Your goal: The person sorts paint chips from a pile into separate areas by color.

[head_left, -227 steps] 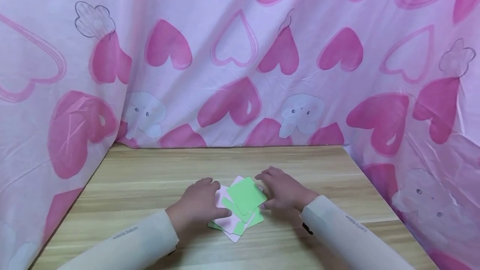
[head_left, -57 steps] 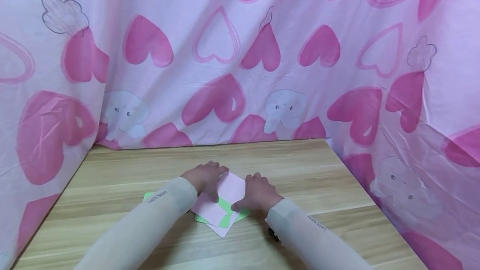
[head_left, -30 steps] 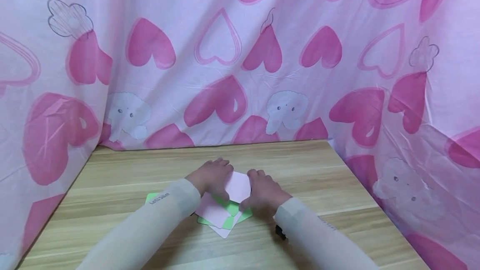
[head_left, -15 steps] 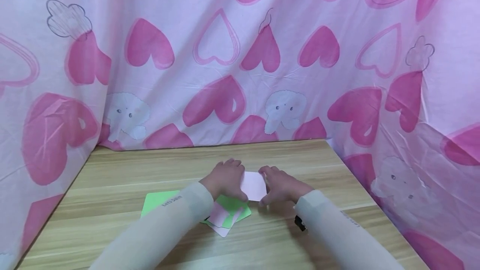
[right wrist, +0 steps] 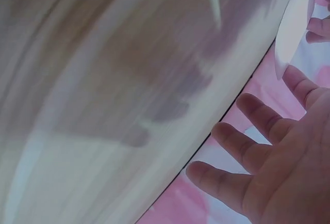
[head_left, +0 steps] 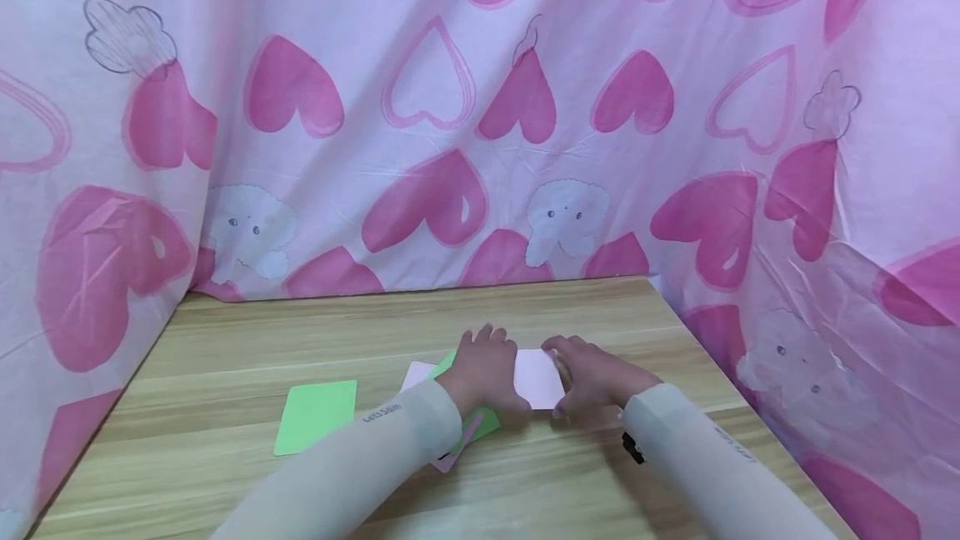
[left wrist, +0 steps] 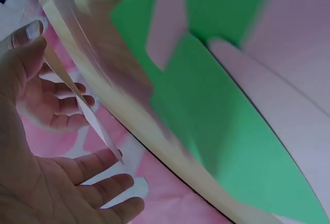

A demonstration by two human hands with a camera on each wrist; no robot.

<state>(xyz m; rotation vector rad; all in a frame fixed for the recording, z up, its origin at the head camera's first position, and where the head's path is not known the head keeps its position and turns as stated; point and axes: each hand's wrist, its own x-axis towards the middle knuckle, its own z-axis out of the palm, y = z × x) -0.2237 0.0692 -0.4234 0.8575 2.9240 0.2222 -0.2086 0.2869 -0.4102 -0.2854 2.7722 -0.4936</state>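
I hold the pink card (head_left: 537, 377) at lower centre of the head view, left hand (head_left: 486, 372) and right hand (head_left: 595, 375) pinching its opposite edges just above the table (head_left: 225, 340).

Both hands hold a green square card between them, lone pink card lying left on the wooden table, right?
Colours are swapped. In the head view, both hands, left hand and right hand, hold a pale pink square card; the lone card is green.

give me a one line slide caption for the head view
Both hands, left hand and right hand, hold a pale pink card between them beside a mixed pile; one green card lies apart.
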